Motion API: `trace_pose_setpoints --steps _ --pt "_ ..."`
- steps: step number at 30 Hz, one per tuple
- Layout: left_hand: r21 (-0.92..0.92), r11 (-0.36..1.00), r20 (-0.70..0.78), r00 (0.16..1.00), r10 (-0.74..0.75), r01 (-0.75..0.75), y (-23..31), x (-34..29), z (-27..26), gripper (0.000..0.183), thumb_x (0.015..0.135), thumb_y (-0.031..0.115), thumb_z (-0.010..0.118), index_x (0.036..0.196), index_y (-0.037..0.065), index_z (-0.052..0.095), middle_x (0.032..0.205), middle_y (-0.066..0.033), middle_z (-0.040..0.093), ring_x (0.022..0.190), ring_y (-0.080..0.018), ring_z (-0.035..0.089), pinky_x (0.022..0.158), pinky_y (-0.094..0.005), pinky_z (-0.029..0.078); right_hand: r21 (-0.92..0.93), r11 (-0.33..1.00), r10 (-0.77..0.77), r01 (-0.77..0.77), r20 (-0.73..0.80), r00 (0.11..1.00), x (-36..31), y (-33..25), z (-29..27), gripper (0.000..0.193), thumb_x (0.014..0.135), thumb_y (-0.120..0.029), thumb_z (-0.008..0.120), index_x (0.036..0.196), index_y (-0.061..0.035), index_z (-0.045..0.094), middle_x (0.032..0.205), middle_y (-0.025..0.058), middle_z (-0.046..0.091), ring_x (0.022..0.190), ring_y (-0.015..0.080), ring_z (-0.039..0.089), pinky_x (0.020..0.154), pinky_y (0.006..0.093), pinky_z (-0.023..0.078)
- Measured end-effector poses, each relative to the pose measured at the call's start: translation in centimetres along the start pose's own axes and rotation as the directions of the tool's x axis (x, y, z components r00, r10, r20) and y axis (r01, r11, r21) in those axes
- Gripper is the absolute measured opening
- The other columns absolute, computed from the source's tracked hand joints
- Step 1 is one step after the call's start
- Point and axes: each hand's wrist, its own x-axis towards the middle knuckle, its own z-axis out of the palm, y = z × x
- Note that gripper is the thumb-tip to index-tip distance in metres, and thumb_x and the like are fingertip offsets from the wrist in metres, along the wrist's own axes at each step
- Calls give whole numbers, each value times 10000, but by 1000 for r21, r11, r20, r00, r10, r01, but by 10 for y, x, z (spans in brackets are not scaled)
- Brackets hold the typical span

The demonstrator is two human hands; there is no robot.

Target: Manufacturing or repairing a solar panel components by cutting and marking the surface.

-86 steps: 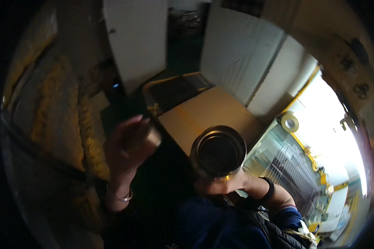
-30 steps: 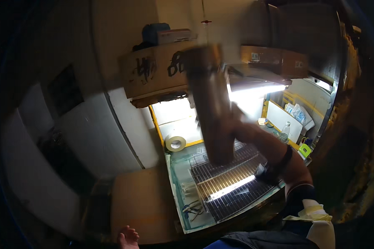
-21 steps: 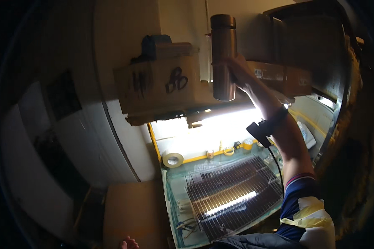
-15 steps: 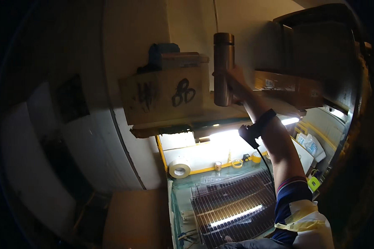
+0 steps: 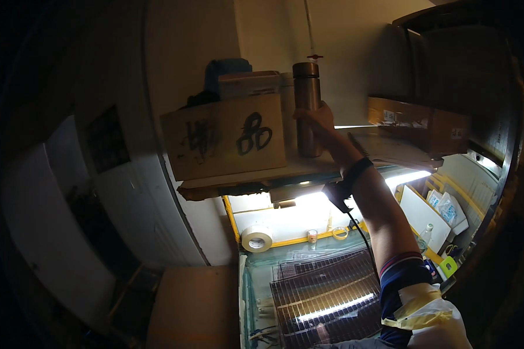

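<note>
My right hand is wrapped round a brownish metal thermos bottle with a dark lid. The bottle stands upright at the shelf, its base at or just above the shelf board. Just left of it is a cardboard box with large black marks, and a clear plastic container lies on top of that box. A black strap with a cable circles my right wrist. My left hand is out of view.
Below the shelf, a bright lamp lights a glass-topped bench bearing dark gridded sheets. A wide tape roll stands at the bench's back left. Another cardboard box sits right on the shelf. A brown panel is at lower left.
My right hand has lowered the thermos bottle towards the shelf board, still gripping it. The view has shifted slightly, showing more of the shelf's right side.
</note>
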Motion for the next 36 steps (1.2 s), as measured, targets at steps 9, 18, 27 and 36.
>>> trace_pose_setpoints --steps 9,18,27,36 --pt "-3 1000 23 1000 -16 16 -11 -23 22 259 862 229 487 945 8 593 784 -72 638 673 -140 599 583 -231 477 -54 998 -38 44 101 994 4 6 -12 785 493 -337 782 1045 78 409 958 215 551 857 280 587 710 347 487" --pt "-9 995 35 995 -99 99 -21 -47 42 243 853 208 501 931 -4 591 770 -71 633 661 -142 596 576 -237 482 -419 856 -334 303 0 943 -56 -30 -59 704 590 -266 775 1082 74 405 1055 242 486 971 308 522 821 384 433" --pt "144 976 307 931 -199 162 -31 -27 60 200 835 187 519 902 17 601 738 -51 615 634 -110 575 571 -205 470 -279 841 18 463 870 492 -292 -31 -231 444 752 -318 648 1058 -29 507 918 149 555 857 270 562 715 348 468" --pt "690 723 413 809 -418 21 -140 29 -47 132 717 31 623 837 -19 608 645 -35 577 521 -97 519 457 -222 411 -996 63 927 -57 37 373 -449 85 -455 735 643 -544 644 1130 -12 503 1087 174 553 1024 281 527 844 341 424"
